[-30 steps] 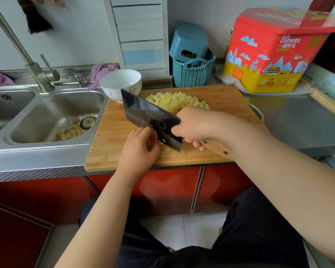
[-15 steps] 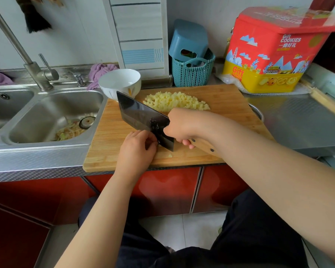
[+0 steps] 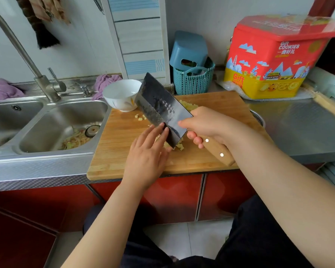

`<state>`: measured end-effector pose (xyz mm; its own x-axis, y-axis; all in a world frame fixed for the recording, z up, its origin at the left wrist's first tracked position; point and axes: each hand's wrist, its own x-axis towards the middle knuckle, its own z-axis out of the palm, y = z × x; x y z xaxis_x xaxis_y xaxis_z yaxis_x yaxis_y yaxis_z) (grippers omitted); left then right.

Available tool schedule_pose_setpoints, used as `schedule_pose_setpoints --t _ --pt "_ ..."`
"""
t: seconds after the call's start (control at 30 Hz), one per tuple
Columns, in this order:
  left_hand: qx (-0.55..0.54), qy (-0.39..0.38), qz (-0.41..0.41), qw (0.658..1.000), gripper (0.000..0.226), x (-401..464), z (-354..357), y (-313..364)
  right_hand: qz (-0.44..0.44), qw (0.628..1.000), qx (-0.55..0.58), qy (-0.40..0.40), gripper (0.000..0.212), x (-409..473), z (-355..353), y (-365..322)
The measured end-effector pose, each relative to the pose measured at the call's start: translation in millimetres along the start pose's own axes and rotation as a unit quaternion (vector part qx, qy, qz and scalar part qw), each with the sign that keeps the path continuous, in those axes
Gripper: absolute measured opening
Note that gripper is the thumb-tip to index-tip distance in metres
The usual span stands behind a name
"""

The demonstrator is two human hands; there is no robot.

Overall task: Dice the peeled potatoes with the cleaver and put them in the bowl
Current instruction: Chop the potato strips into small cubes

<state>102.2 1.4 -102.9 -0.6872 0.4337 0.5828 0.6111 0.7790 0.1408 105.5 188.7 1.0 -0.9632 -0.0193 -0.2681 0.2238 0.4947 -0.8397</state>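
Observation:
My right hand (image 3: 205,123) grips the wooden handle of the cleaver (image 3: 161,109), whose dark blade stands tilted with its heel on the wooden cutting board (image 3: 120,149). With straight fingers, my left hand (image 3: 147,151) touches the blade's flat side near its lower end. Small potato cubes (image 3: 179,147) lie under the blade's heel. A few loose cubes (image 3: 140,118) sit beside the blade, and part of the larger diced pile (image 3: 189,106) shows behind it. The white bowl (image 3: 120,95) stands at the board's far left corner and looks empty.
A steel double sink (image 3: 46,122) with peelings lies left of the board, its tap (image 3: 46,86) behind. A teal basket (image 3: 192,78) and a red cookie tin (image 3: 273,57) stand at the back. A metal rim (image 3: 258,117) shows under the board's right edge.
The cleaver has tipped up so its blade faces me and its front corner points toward the bowl. My left hand's fingers have straightened and moved onto the blade. Freshly cut cubes now show at its heel.

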Motion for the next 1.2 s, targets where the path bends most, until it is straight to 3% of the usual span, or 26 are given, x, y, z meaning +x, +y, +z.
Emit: schedule_pose_setpoints --t 0.13,0.27,0.43,0.53,0.73,0.93,1.2 --pt "0.045 -0.053 0.004 0.998 0.057 -4 7 -1 0.015 0.997 0.077 0.004 0.012 -2 -8 8" --pt "0.055 -0.029 -0.005 0.998 0.060 -1 5 -1 0.023 0.994 0.104 0.010 0.025 -2 -18 14" --pt "0.065 -0.049 -0.017 0.997 0.070 18 3 3 0.004 0.994 0.112 -0.008 0.010 -6 -17 16" --pt "0.010 -0.037 -0.037 0.999 0.061 16 6 -2 -0.007 0.991 0.130 0.002 0.012 -10 -24 16" --pt "-0.069 0.108 -0.097 0.987 0.022 12 -2 -18 0.022 0.996 0.074 -0.047 0.006 -7 -35 17" --pt "-0.092 0.251 -0.162 0.950 0.007 9 -11 -25 0.049 0.989 0.021 -0.139 0.005 -2 -20 13" --pt "-0.107 0.264 -0.168 0.944 0.008 9 -14 -28 0.065 0.977 -0.057 -0.197 0.007 2 -8 12"
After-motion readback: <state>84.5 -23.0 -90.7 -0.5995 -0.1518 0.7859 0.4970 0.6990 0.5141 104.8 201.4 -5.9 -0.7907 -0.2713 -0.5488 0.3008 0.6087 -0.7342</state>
